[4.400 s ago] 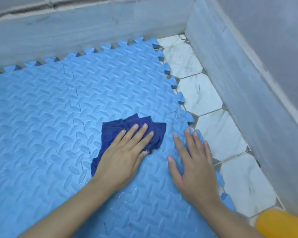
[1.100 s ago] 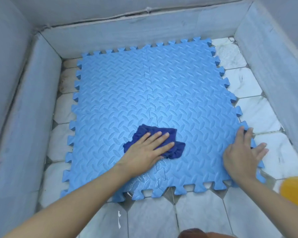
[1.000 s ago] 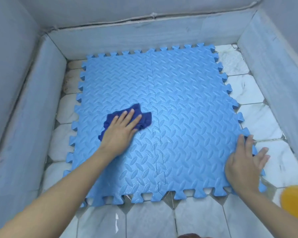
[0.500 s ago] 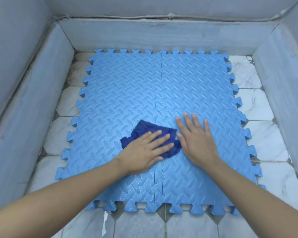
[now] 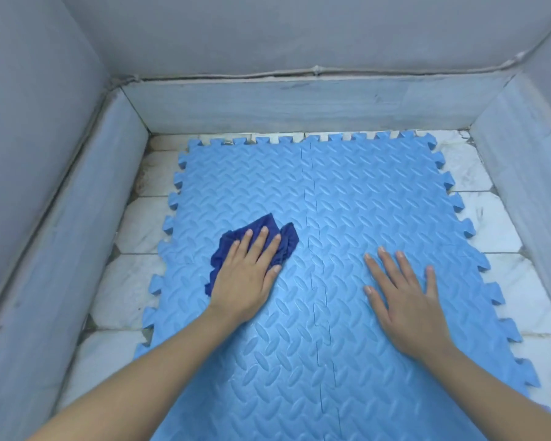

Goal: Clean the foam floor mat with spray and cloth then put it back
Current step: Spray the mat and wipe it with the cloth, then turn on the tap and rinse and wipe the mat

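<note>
A light blue foam floor mat (image 5: pixel 347 192) of interlocking tiles lies flat on the tiled floor. A dark blue cloth (image 5: pixel 280 237) sits on the mat's left half. My left hand (image 5: pixel 245 275) presses flat on the cloth, fingers pointing away from me, covering most of it. My right hand (image 5: pixel 407 300) rests palm down on the bare mat to the right of the centre seam, fingers spread, holding nothing. No spray bottle is in view.
White marble floor tiles (image 5: pixel 500 237) show around the mat on the left, right and far sides. Low grey stone walls (image 5: pixel 283 106) enclose the floor on three sides, close to the mat's edges.
My left hand has slid the cloth left and away from me across the mat. My right hand has moved right, apart from the cloth. The view has come closer to the mat.
</note>
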